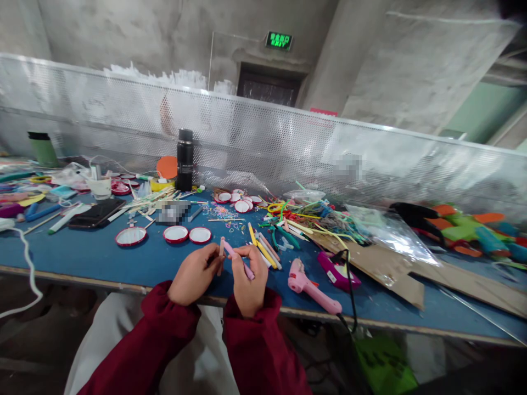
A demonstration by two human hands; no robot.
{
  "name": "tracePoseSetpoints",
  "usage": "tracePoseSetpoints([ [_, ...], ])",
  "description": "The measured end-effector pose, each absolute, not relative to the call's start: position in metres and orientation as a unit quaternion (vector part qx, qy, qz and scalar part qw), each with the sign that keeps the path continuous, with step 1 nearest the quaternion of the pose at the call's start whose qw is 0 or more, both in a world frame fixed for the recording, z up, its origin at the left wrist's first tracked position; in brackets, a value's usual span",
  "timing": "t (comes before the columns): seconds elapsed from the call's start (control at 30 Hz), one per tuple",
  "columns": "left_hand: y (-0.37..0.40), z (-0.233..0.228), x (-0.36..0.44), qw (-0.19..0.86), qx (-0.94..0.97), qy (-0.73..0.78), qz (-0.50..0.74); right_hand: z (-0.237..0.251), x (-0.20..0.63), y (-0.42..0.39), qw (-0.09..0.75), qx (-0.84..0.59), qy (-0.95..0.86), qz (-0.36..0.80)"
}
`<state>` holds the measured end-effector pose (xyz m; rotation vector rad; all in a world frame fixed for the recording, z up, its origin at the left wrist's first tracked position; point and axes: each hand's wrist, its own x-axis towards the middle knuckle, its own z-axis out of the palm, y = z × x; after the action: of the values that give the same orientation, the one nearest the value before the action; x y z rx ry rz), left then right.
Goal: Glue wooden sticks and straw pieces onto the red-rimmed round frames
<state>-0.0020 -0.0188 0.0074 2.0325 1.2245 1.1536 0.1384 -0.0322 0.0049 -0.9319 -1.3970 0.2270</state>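
Cluttered blue table [123,258] before perforated metal screen [288,142], concrete walls

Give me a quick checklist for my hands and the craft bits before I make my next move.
1. Left hand grip on the thin pale stick: ok, fingers closed on it.
2. Right hand grip on the pink tube-shaped stick: ok, pinched.
3. The two pieces meeting between the hands: cannot tell, fingers hide the contact.
4. Pink glue gun within reach: ok, lying on the blue table right of the hands.
5. Glue gun hot or powered: cannot tell.
6. Spare coloured sticks: ok, just beyond the hands.
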Motion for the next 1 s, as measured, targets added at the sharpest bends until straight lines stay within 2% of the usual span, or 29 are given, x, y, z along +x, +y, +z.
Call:
tracePoseSetpoints([
  [1.0, -0.0188, 0.0085, -0.0015, 0.242, 0.740, 0.459, 0.427, 0.0050, 0.1390, -0.0330, 0.651, -0.426, -0.621, 0.093],
])
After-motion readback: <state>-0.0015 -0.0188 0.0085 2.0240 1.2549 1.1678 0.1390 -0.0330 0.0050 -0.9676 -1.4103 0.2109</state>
